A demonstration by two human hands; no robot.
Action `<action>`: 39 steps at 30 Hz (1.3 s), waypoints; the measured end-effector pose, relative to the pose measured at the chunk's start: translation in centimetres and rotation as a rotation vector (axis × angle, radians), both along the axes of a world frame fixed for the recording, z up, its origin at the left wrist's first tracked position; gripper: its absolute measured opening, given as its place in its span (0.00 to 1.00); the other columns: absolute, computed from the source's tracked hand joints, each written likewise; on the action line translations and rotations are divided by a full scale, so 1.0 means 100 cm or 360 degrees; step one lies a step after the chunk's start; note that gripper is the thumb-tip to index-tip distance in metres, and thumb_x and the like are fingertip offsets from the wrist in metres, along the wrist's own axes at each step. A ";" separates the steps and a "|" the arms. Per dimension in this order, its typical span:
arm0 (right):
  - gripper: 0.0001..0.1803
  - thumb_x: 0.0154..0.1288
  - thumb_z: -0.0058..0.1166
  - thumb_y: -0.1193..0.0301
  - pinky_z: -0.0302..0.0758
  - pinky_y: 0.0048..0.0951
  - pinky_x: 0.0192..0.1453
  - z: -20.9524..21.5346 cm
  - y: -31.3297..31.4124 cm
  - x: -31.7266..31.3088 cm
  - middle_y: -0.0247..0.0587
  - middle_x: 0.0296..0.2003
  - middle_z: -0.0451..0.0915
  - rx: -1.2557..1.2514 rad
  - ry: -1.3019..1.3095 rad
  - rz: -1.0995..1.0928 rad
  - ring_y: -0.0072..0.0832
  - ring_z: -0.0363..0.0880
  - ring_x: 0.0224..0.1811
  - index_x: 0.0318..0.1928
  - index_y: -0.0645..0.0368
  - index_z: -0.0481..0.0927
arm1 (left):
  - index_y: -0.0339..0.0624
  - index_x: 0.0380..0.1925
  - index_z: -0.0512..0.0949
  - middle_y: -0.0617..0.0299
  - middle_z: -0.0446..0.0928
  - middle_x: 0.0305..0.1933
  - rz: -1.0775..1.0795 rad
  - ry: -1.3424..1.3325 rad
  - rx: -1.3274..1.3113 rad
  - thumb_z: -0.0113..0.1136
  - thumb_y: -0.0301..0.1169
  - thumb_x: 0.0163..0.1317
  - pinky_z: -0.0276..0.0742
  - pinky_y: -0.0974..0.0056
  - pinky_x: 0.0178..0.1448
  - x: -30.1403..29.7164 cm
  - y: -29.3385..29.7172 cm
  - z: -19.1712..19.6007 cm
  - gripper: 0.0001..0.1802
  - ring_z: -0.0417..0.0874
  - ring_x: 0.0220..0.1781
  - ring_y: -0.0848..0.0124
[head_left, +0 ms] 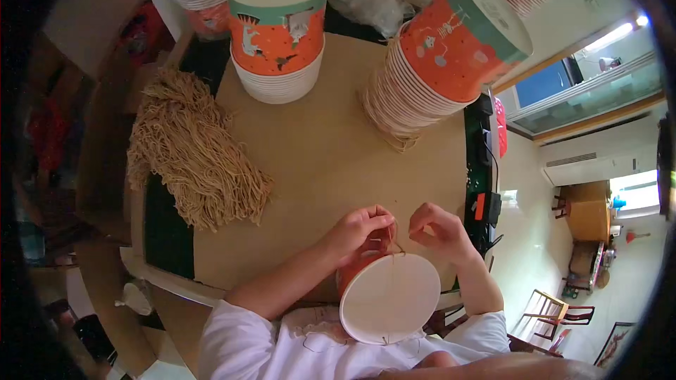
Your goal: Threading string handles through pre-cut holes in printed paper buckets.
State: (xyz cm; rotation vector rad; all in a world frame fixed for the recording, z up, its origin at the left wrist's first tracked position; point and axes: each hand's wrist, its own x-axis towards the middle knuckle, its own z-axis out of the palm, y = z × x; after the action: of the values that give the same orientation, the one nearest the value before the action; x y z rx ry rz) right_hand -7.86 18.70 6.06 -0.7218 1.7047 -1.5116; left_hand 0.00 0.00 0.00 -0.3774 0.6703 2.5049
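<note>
Well, cord (400, 247) meets bucket (389, 301) edge (wide cardboard (317, 155) beyond)

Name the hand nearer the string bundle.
Left. The left hand is right of the string bundle and lower in the view; the right hand is farther right, beyond the left.

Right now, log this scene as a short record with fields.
Bucket: tilted before the person, white face showing
Left hand: pinched at a thin cord by the bucket's rim
Right hand: raised nearby, grip unclear
Cord bundle: on the table's left side
Left stack: upside-down orange-and-green buckets
Right stack: similar, cords along one side
</note>
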 end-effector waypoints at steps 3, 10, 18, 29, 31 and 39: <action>0.13 0.48 0.56 0.87 0.72 0.27 0.43 0.000 -0.008 0.001 0.38 0.34 0.76 0.0138 0.0533 0.0175 0.32 0.74 0.39 0.34 0.58 0.78 | 0.41 0.35 0.71 0.62 0.75 0.29 0.0026 -0.0151 -0.0035 0.52 0.30 0.61 0.74 0.70 0.32 -0.002 0.003 -0.006 0.05 0.75 0.27 0.75; 0.10 0.46 0.62 0.83 0.73 0.28 0.40 -0.003 -0.007 -0.001 0.37 0.31 0.77 0.0119 0.0527 0.0292 0.32 0.75 0.36 0.31 0.60 0.79 | 0.38 0.37 0.74 0.64 0.76 0.27 -0.0061 0.0321 -0.0743 0.55 0.24 0.56 0.73 0.72 0.32 -0.007 0.009 -0.027 0.08 0.74 0.26 0.79; 0.08 0.47 0.62 0.81 0.74 0.28 0.39 -0.002 -0.010 -0.001 0.37 0.30 0.78 0.0138 0.0518 0.0248 0.32 0.76 0.35 0.30 0.59 0.79 | 0.36 0.40 0.77 0.65 0.77 0.26 -0.0208 0.0712 -0.1077 0.58 0.22 0.52 0.74 0.72 0.35 -0.007 0.009 -0.028 0.13 0.75 0.27 0.79; 0.12 0.45 0.59 0.86 0.74 0.29 0.38 -0.003 -0.008 -0.004 0.39 0.31 0.78 0.0046 0.0667 0.0300 0.33 0.77 0.35 0.31 0.60 0.77 | 0.34 0.37 0.77 0.62 0.78 0.29 -0.0466 0.1105 -0.1319 0.55 0.20 0.52 0.73 0.72 0.35 -0.012 -0.016 -0.003 0.11 0.77 0.31 0.78; 0.13 0.44 0.59 0.87 0.74 0.29 0.38 -0.003 -0.011 0.000 0.40 0.32 0.78 0.0058 0.0668 0.0287 0.33 0.77 0.35 0.32 0.60 0.77 | 0.34 0.34 0.76 0.62 0.77 0.28 -0.0365 0.0939 -0.1231 0.54 0.20 0.52 0.73 0.71 0.34 -0.013 -0.011 -0.001 0.08 0.77 0.31 0.77; 0.15 0.45 0.58 0.87 0.74 0.29 0.38 -0.001 -0.012 0.005 0.41 0.32 0.78 0.0026 0.0757 0.0297 0.34 0.77 0.35 0.36 0.61 0.75 | 0.40 0.29 0.69 0.61 0.72 0.23 -0.0162 -0.0066 0.0175 0.47 0.21 0.53 0.72 0.70 0.30 -0.023 -0.013 0.004 0.04 0.74 0.25 0.72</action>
State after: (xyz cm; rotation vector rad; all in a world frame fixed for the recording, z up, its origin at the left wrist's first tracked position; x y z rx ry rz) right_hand -7.37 17.48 5.99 -1.2716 1.9197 -1.2595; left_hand -2.31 -1.32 0.44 -0.3452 0.5196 2.4181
